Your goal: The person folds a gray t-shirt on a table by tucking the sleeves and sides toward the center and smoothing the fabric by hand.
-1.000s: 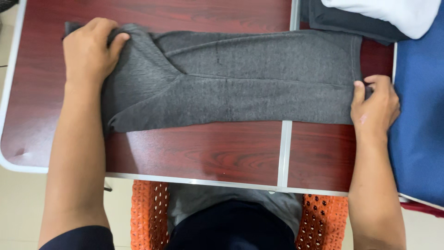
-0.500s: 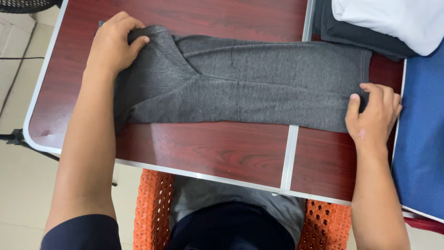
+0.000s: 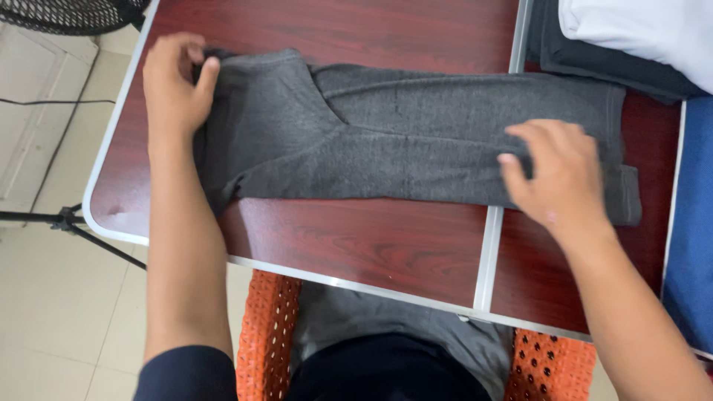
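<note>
A dark grey pair of trousers [image 3: 386,141] lies folded lengthwise across the reddish-brown table [image 3: 356,245]. My left hand [image 3: 174,82] pinches the left end of the cloth between thumb and fingers at the table's far left. Over the right part of the trousers hovers my right hand [image 3: 557,174], blurred, fingers spread, palm down, holding nothing. The right end of the cloth lies flat beside it.
A pile of folded clothes, dark grey [image 3: 594,56] under white [image 3: 646,30], sits at the back right. Blue fabric [image 3: 691,223] covers the right side. A metal strip [image 3: 494,245] crosses the table. An orange plastic chair [image 3: 264,341] is under me. A black fan guard [image 3: 70,15] and stand are at left.
My right hand has let go of the trousers' right end and moved left over the cloth. My left hand keeps its hold on the left end. The view has shifted left.
</note>
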